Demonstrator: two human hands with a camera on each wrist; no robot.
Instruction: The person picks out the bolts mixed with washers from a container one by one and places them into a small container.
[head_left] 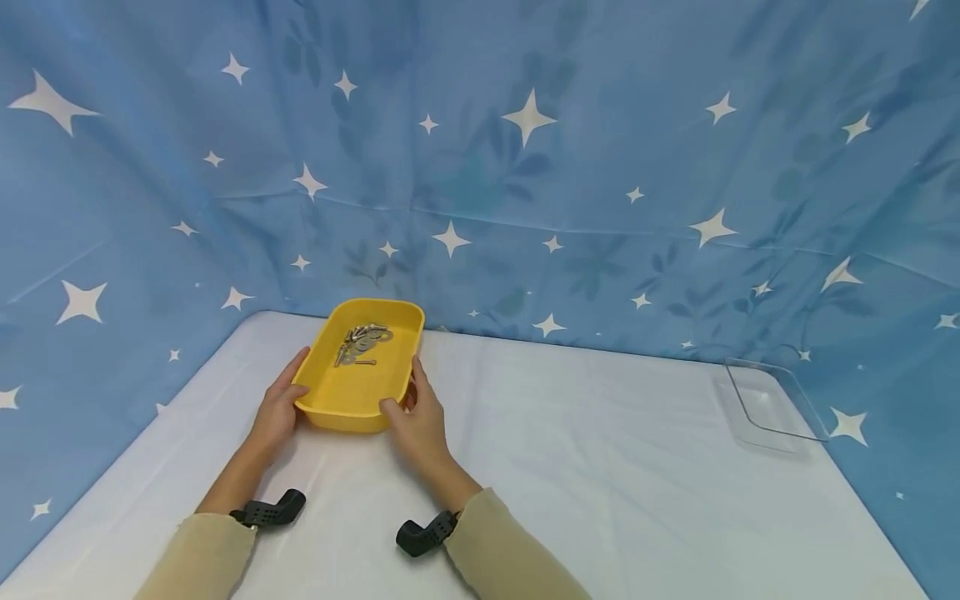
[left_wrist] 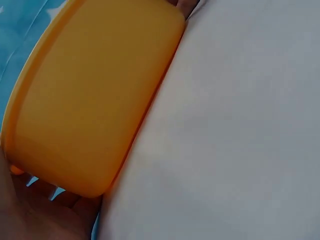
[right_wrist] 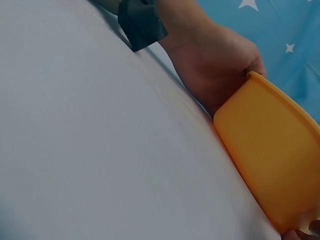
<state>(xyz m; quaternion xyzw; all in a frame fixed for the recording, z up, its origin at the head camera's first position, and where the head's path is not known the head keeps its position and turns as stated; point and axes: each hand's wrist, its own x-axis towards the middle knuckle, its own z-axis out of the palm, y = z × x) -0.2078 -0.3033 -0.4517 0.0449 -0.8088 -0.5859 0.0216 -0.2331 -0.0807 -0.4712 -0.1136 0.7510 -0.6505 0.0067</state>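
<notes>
We see a yellow tray (head_left: 351, 393) at the left part of the table (head_left: 570, 467), near its far edge, and both hands are gripping it. The left hand (head_left: 277, 410) holds the left side of the tray: its thumb lies over the rim, and its fingers go along the outer wall. The right hand (head_left: 422, 421) holds the near right corner, with the thumb at the rim and the other fingers against the right side. In both wrist views we see the outer wall of the tray close above the white cloth (left_wrist: 215, 120), but we cannot tell surely whether its base is touching this cloth or is slightly raised. Inside the tray, toward its far half, there is a small heap of metal screws (head_left: 365, 362) and flat washers (head_left: 367, 342); one screw lies at the near side of this heap. On each wrist we notice a black device, and both sleeves (head_left: 517, 546) are beige. Well apart from the tray, by the right edge of the table, there stands a clear box (head_left: 787, 432). Behind the table we see a blue curtain (head_left: 480, 183) with white stars and pale leaves.
</notes>
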